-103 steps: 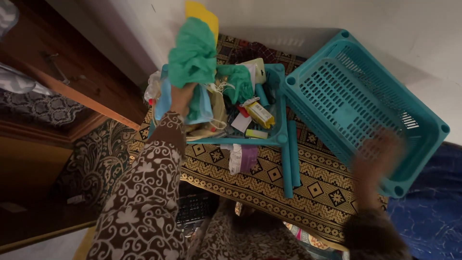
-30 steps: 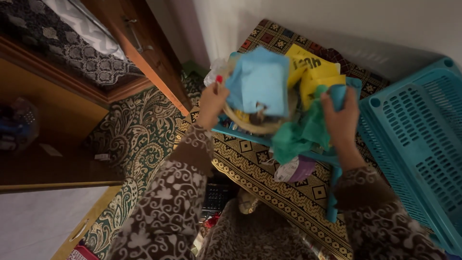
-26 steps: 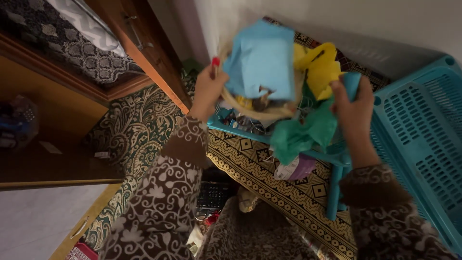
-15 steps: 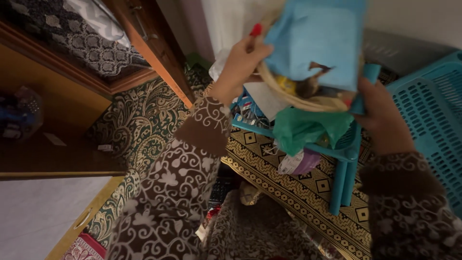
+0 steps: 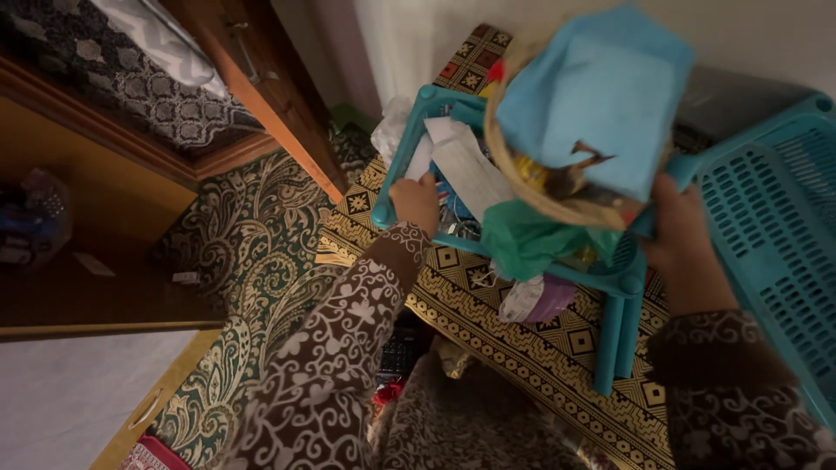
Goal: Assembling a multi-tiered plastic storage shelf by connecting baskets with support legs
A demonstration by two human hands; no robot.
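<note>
My right hand [image 5: 688, 239] grips the edge of a round woven basket [image 5: 522, 198], held up and tilted. A light blue cloth [image 5: 601, 96] fills the basket and a green cloth [image 5: 531, 239] hangs below it. My left hand [image 5: 416, 198] is lower, at the near rim of a teal plastic tray [image 5: 392, 165] on legs. Its fingers curl beside white papers [image 5: 466, 165] lying in the tray; whether they pinch a sheet is hidden. A white and purple packet [image 5: 535, 300] lies under the tray.
A large teal slatted crate [image 5: 766, 218] stands at the right, close to my right hand. A gold and black patterned mat [image 5: 540, 357] lies under the tray. A wooden cabinet door [image 5: 261, 87] and a wooden bed frame [image 5: 104, 174] lie to the left, with green carpet [image 5: 252, 235] between.
My left hand has let go of the raised basket bundle and dropped to the tray's near rim. The right hand holds the basket alone, higher and more tilted.
</note>
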